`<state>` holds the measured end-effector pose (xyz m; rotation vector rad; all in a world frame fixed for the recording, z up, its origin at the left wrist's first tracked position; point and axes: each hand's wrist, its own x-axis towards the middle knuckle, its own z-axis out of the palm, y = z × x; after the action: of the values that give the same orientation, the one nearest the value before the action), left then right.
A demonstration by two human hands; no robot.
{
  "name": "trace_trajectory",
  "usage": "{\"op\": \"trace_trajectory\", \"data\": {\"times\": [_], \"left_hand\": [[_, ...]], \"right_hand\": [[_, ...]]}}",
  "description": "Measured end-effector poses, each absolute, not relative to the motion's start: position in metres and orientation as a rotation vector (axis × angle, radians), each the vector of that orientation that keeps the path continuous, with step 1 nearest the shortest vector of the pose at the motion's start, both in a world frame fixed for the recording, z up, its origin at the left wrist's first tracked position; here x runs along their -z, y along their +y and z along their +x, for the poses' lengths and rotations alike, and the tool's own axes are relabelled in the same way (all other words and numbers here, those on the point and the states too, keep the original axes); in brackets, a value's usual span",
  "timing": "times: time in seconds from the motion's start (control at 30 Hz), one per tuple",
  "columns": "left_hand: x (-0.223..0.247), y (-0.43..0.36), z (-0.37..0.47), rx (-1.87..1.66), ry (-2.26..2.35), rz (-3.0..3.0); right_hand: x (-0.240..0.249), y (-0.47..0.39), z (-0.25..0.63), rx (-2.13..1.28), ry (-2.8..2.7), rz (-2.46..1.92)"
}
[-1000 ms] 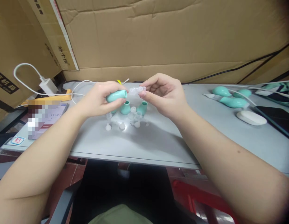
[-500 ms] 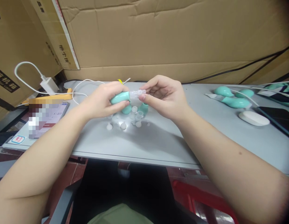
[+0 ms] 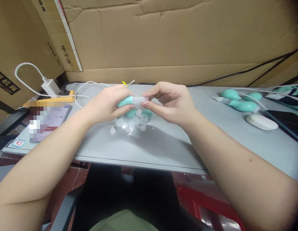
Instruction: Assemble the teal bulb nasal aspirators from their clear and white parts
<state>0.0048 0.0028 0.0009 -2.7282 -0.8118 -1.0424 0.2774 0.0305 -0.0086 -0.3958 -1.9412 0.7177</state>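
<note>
My left hand (image 3: 110,102) is closed round a teal, rounded bottle-like piece (image 3: 124,101), held on its side above the desk. From its right end sticks a clear plastic neck (image 3: 136,99). My right hand (image 3: 166,102) pinches a small clear cap (image 3: 143,99) at the end of that neck between thumb and fingertips. Whether the cap is seated on the neck I cannot tell. Below my hands lie another teal piece (image 3: 148,114), partly hidden, and several small clear and whitish plastic caps (image 3: 143,127).
Several teal rounded pieces (image 3: 243,105) lie at the right, near a white oval case (image 3: 261,122) and a dark device (image 3: 287,120). A phone (image 3: 52,123) and a white charger (image 3: 50,89) sit on the left. Cardboard (image 3: 163,41) stands behind the desk (image 3: 149,150).
My right hand has shifted slightly left and down with the clear cap, closer to the teal piece. My left hand keeps its grip with little movement.
</note>
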Motion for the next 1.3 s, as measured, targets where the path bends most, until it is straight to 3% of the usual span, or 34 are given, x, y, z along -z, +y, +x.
{"op": "trace_trajectory", "data": {"times": [0.2,0.8,1.3], "left_hand": [[0.0,0.001,0.0,0.823,-0.812,-2.726],[0.009,0.008,0.007,1.033,-0.775,-2.581],[0.012,0.008,0.006,0.883,-0.739,-2.396]], "right_hand": [[0.008,0.029,0.28,-0.67,-2.068,-0.452],[0.01,0.026,0.271,-0.898,-1.845,-0.409],[0.007,0.021,0.269,-0.979,-1.857,-0.469]]}}
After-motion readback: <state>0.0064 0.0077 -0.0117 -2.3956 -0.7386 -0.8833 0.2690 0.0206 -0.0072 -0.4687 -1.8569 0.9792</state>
